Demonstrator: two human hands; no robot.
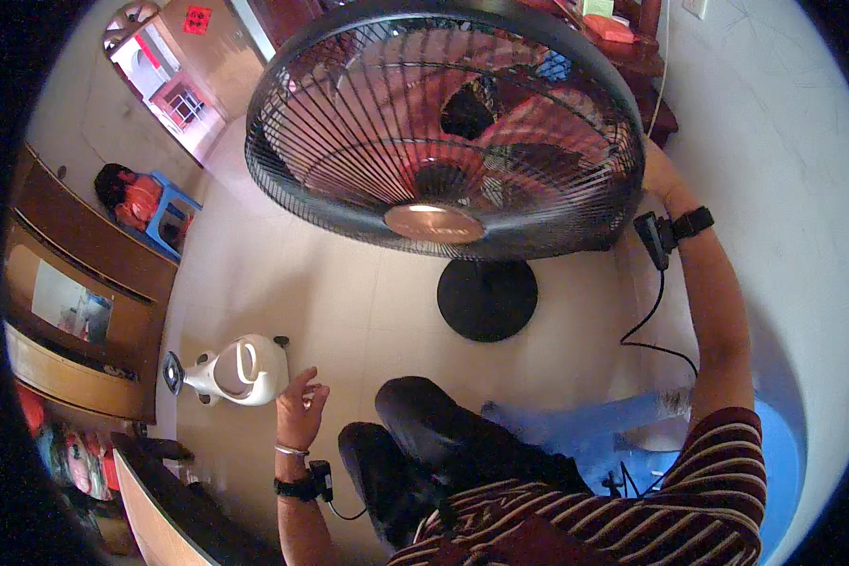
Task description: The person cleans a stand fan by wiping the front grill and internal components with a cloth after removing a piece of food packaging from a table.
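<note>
In front of me a black standing fan [435, 223] leans with its wire cage towards me, a copper-coloured badge at its middle. Its round base [487, 301] rests on the floor. My right hand [659, 175] reaches to the right rim of the cage, with its fingers hidden behind it. Over the floor, my left hand [303, 403] is held with fingers apart and nothing in it. Closest to that hand is a white ride-on toy [263, 368] with a dark steering wheel. Both wrists carry strapped devices with black cables.
A person [138, 198] is by a blue plastic chair [164, 212] at the left wall, near a wooden cabinet [78, 283]. Blue plastic furniture [782, 453] stands at my right side. A dark red wooden table [637, 60] lies behind the fan, beside the white wall [771, 141].
</note>
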